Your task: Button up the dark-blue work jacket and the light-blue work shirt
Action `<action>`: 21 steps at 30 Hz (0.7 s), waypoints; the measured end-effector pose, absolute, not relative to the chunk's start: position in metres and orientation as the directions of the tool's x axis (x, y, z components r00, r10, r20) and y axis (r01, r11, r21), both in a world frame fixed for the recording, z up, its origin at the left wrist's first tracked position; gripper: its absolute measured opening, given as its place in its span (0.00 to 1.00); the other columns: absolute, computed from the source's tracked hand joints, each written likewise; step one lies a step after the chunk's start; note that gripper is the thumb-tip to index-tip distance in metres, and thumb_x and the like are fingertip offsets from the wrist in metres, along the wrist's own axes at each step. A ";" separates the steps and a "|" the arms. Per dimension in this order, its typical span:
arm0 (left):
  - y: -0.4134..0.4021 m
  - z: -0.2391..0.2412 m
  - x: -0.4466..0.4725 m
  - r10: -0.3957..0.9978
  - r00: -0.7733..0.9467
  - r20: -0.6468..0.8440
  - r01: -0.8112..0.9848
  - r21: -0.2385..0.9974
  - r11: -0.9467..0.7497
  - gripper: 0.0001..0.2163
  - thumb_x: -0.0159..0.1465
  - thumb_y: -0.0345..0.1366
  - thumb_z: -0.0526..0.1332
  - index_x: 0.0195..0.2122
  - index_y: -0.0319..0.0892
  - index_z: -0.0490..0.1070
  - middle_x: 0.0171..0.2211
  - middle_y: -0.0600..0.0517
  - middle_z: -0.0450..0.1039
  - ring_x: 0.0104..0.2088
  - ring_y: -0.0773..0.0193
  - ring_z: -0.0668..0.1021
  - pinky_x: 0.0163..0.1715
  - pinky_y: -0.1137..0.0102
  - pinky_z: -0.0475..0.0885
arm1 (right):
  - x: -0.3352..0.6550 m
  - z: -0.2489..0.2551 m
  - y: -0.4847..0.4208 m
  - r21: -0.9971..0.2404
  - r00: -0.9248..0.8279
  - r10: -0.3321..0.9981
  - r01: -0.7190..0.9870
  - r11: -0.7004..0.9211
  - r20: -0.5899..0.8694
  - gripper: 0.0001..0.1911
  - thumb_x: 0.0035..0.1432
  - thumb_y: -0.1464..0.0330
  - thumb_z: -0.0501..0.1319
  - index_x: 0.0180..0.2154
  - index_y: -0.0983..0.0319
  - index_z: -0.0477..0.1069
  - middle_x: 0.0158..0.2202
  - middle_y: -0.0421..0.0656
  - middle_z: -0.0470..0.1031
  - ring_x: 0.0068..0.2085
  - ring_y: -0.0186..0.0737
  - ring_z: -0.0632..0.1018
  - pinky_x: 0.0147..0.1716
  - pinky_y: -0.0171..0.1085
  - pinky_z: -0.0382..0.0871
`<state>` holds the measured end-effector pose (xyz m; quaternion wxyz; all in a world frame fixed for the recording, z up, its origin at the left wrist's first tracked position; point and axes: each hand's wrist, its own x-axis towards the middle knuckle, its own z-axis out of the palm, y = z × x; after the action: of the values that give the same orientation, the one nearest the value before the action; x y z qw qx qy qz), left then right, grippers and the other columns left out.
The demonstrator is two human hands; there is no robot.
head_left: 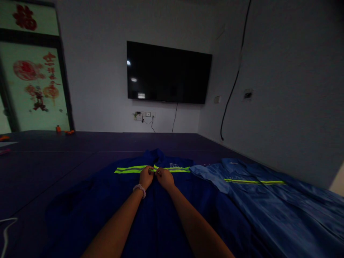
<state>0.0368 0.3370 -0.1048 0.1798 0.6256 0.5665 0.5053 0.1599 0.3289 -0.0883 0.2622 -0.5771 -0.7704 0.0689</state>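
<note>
A dark blue work jacket (pixel 113 200) lies flat in front of me, collar away from me, with a yellow-green reflective stripe (pixel 126 169) across its chest. My left hand (pixel 146 176), with a pale band at the wrist, and my right hand (pixel 164 178) meet at the jacket's front opening, right on the stripe. Both pinch the fabric edges at the middle of the chest, fingertips almost touching each other.
A lighter blue jacket (pixel 258 193) with the same kind of stripe lies to the right, overlapping the dark one. They rest on a wide dark purple surface (pixel 53 157). A black screen (pixel 168 73) hangs on the far wall. A white cable (pixel 6 229) lies at the left edge.
</note>
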 end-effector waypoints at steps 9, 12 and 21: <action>0.337 -0.105 0.037 0.886 -0.154 0.438 0.522 0.797 -0.304 0.12 0.52 0.18 0.56 0.33 0.38 0.71 0.24 0.56 0.70 0.26 0.71 0.72 0.29 0.76 0.65 | 0.159 -0.089 0.330 -0.404 -0.198 0.927 0.856 0.322 0.319 0.10 0.58 0.68 0.54 0.41 0.60 0.71 0.36 0.44 0.76 0.37 0.37 0.75 0.30 0.30 0.58; 0.337 -0.105 0.037 0.884 -0.151 0.443 0.521 0.795 -0.310 0.12 0.52 0.18 0.55 0.33 0.38 0.71 0.24 0.56 0.70 0.25 0.71 0.72 0.29 0.76 0.65 | 0.158 -0.089 0.330 -0.399 -0.201 0.925 0.858 0.325 0.322 0.11 0.58 0.67 0.54 0.43 0.59 0.70 0.36 0.44 0.76 0.38 0.37 0.75 0.31 0.31 0.58; 0.337 -0.106 0.037 0.885 -0.146 0.443 0.523 0.794 -0.311 0.11 0.53 0.19 0.56 0.33 0.39 0.71 0.23 0.56 0.70 0.26 0.70 0.73 0.29 0.76 0.65 | 0.158 -0.090 0.330 -0.407 -0.190 0.925 0.856 0.320 0.328 0.10 0.57 0.69 0.54 0.40 0.60 0.71 0.37 0.45 0.76 0.40 0.39 0.75 0.33 0.31 0.59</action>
<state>0.0373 0.3373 -0.1060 0.1775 0.6289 0.5595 0.5099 0.1579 0.3301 -0.0896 0.2632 -0.5793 -0.7686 0.0665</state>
